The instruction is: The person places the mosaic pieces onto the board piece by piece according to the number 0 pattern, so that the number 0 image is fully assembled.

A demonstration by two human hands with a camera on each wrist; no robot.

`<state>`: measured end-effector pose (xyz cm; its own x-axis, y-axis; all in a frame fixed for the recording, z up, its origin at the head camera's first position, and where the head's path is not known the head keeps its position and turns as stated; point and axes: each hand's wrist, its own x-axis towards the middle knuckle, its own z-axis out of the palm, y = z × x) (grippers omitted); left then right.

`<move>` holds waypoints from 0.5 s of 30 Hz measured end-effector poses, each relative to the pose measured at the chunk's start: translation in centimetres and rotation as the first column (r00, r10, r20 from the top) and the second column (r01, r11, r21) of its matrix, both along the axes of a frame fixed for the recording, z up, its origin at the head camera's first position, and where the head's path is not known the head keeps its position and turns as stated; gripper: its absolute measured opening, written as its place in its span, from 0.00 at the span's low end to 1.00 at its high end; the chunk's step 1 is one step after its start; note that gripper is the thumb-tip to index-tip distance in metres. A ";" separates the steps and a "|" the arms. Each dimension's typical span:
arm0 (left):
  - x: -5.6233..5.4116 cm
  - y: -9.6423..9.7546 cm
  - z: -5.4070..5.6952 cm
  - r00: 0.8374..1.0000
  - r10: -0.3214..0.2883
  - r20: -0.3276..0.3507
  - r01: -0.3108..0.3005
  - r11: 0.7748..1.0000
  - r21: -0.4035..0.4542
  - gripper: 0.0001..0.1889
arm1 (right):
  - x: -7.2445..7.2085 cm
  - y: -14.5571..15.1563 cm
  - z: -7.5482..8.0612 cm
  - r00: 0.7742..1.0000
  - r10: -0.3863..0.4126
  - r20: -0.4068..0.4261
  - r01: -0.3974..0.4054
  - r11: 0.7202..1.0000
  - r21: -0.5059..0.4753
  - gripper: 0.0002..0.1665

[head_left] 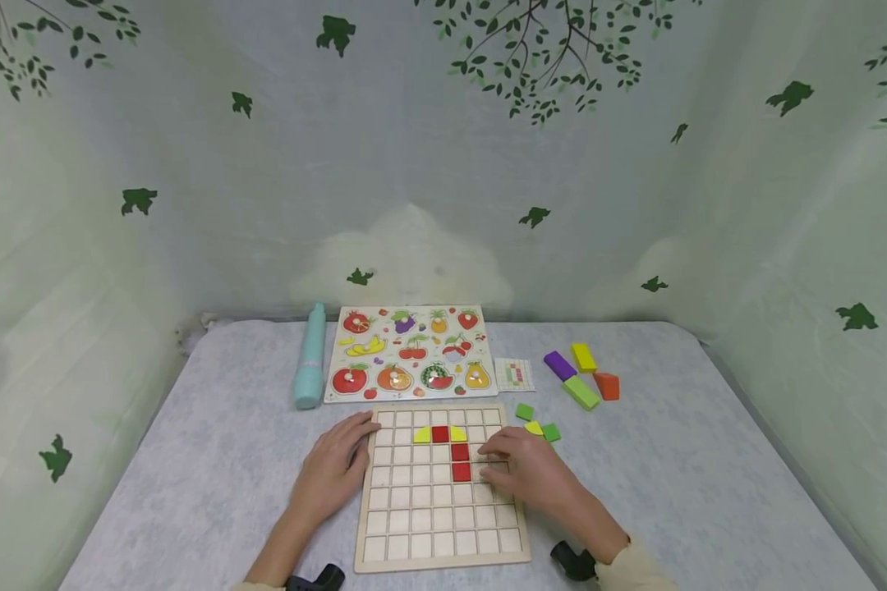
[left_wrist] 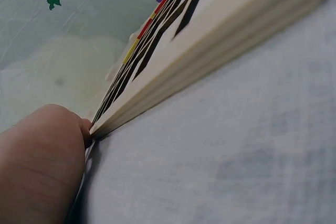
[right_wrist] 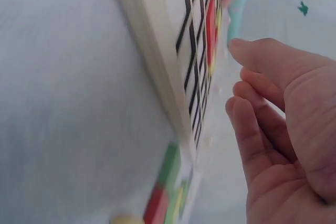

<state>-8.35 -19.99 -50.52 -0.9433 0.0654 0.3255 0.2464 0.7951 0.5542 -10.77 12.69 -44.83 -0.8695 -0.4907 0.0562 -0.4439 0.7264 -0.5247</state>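
A wooden grid board [head_left: 410, 546] lies flat on the table. In its upper rows sit a red square tile [head_left: 440, 434] between two rounded yellow tiles [head_left: 422, 436], with two more red tiles [head_left: 461, 472] in a column below the right one. My left hand [head_left: 330, 466] rests against the board's left edge, fingertips at the upper left corner. Over the right edge is my right hand [head_left: 530, 467], its thumb and fingers apart and nothing between them in the right wrist view. Beyond it lie loose green tiles [head_left: 524, 412] and a yellow tile [head_left: 534, 428], partly hidden by the hand.
Behind the board lies a fruit puzzle [head_left: 414, 392] with a small pattern card [head_left: 515, 375] beside it. A teal bottle-shaped object [head_left: 310, 361] lies at its left. At the back right are purple [head_left: 559, 365], yellow [head_left: 583, 358], lime [head_left: 581, 393] and orange blocks [head_left: 607, 386].
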 end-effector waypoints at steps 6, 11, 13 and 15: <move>0.0 0.1 0.1 1.000 0.003 -0.015 -0.003 1.000 -0.005 0.17 | -0.3 2.4 0.4 0.997 -0.062 -0.051 0.063 0.998 0.023 0.17; 0.0 0.1 0.2 1.000 0.000 -0.021 0.000 1.000 0.004 0.17 | -0.4 4.2 0.1 0.993 -0.091 -0.074 0.096 0.993 0.070 0.18; 0.1 0.1 0.1 1.000 -0.002 -0.012 0.002 1.000 0.008 0.16 | -0.3 4.9 0.0 0.993 -0.100 -0.066 0.106 0.991 0.083 0.18; 0.1 0.0 0.1 1.000 -0.003 -0.007 0.003 1.000 0.009 0.16 | -0.3 5.6 -0.1 0.992 -0.116 -0.057 0.120 0.989 0.087 0.17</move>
